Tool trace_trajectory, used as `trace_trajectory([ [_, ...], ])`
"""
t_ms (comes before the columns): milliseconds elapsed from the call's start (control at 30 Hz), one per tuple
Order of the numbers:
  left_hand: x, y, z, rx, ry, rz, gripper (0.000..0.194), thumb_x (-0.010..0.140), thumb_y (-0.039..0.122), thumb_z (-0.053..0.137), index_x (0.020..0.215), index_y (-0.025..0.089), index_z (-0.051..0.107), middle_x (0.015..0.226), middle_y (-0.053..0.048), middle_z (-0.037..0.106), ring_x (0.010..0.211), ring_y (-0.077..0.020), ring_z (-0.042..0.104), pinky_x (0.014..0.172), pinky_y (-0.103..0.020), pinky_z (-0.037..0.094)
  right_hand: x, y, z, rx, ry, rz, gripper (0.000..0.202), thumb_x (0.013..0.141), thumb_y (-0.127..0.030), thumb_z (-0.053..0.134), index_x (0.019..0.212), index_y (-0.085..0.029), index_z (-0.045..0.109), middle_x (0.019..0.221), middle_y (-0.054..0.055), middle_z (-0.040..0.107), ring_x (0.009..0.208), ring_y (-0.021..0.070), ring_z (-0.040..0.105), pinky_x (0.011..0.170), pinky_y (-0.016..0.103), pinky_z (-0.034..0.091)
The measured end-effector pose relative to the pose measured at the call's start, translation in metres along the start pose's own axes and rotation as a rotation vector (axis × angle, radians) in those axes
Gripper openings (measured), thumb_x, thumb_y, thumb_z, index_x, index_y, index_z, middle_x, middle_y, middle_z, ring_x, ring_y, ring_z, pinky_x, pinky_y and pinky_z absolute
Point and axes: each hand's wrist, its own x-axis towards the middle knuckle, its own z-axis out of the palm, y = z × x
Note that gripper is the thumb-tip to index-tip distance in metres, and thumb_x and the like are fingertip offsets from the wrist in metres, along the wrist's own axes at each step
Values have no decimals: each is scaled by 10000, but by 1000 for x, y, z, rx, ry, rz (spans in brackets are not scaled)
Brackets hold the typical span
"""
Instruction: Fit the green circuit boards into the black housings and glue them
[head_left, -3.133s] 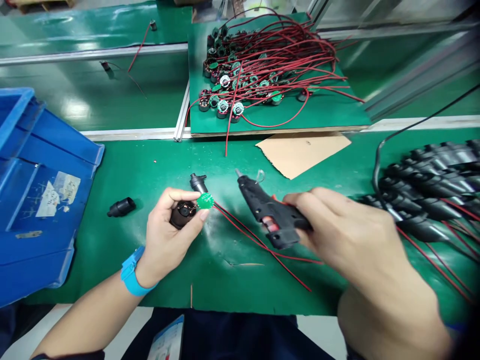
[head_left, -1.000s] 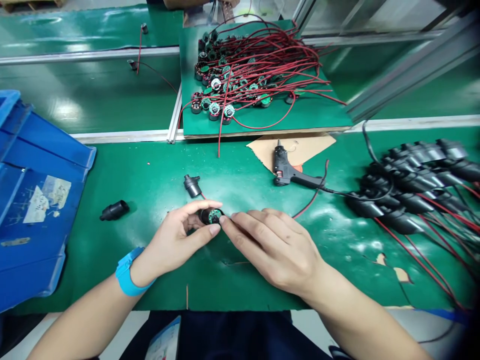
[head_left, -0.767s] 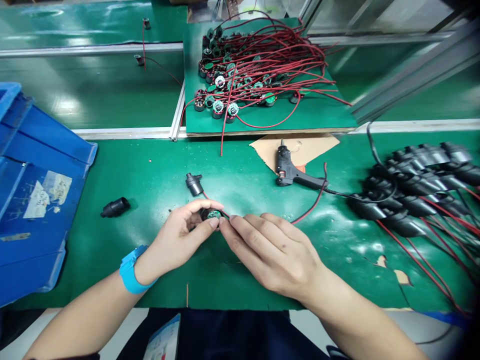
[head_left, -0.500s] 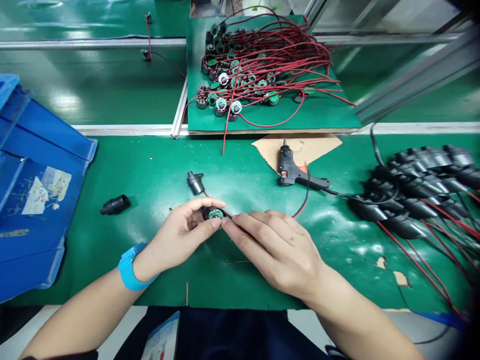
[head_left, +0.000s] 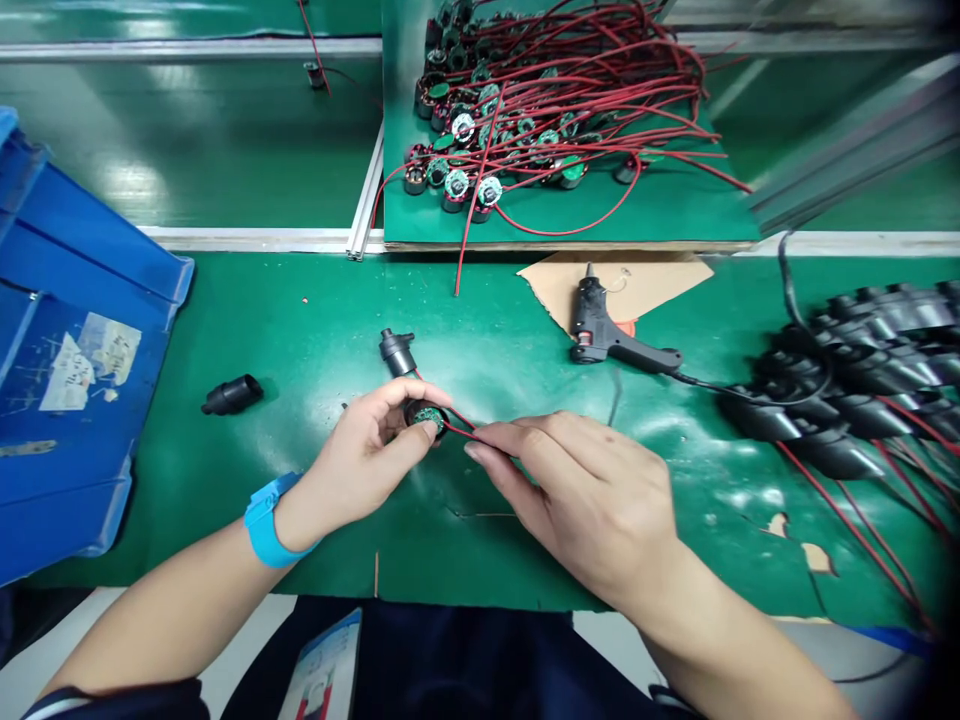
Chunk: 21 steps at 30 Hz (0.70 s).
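Observation:
My left hand (head_left: 375, 440), with a blue wristband (head_left: 271, 520) on its wrist, is closed around a round black housing (head_left: 412, 412). A green circuit board (head_left: 430, 417) shows in the housing's open end, and my left thumb rests at its edge. Red and dark wires (head_left: 460, 420) run from it to the right, pinched between the thumb and fingers of my right hand (head_left: 577, 490). Just behind my left hand a black cap-like part (head_left: 397, 352) stands on the green table. Another black housing (head_left: 232, 395) lies on its side at the left.
Blue bins (head_left: 67, 400) stand at the left. A glue gun (head_left: 619, 335) rests partly on cardboard (head_left: 675, 278). Many wired boards (head_left: 491, 190) cover a raised green shelf (head_left: 600, 220). Black housings with wires (head_left: 847, 400) are piled at the right.
My right hand has moved right, away from the housing, and the wires now stretch between both hands. My left hand keeps its hold. The view has shifted slightly.

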Motion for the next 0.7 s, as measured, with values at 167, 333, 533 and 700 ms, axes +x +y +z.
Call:
trace_trajectory([
  [167, -4, -2, 3, 155, 15, 39, 216, 951, 256, 583, 1140, 204, 672, 1068, -63, 704, 964, -208, 640, 850, -346, 512, 1, -6, 7, 91, 19, 10, 26, 955, -162, 682, 955, -158, 656, 819, 24, 753, 674, 134, 662, 623, 302, 474],
  [333, -4, 3, 5, 37, -31, -12, 185, 926, 213, 584, 1077, 186, 687, 1010, -47, 700, 878, -173, 631, 781, -306, 517, 2, -6, 6, 106, 6, 8, 21, 956, -157, 675, 962, -160, 655, 817, 26, 741, 686, 134, 645, 642, 298, 478],
  [533, -1, 11, 5, -178, -146, -149, 214, 938, 246, 612, 1110, 147, 689, 927, -39, 690, 774, -129, 620, 738, -270, 535, 3, -3, 4, 95, 1, -60, 173, 923, -199, 714, 1090, -154, 698, 940, 68, 748, 778, 175, 648, 691, 331, 513],
  [700, -3, 6, 0, -159, -204, -145, 368, 894, 277, 703, 1253, 194, 685, 789, -1, 623, 671, -111, 539, 615, -232, 469, 1, -1, 7, -9, 26, -79, 176, 924, -227, 718, 1090, -168, 721, 914, 66, 744, 800, 188, 639, 672, 338, 492],
])
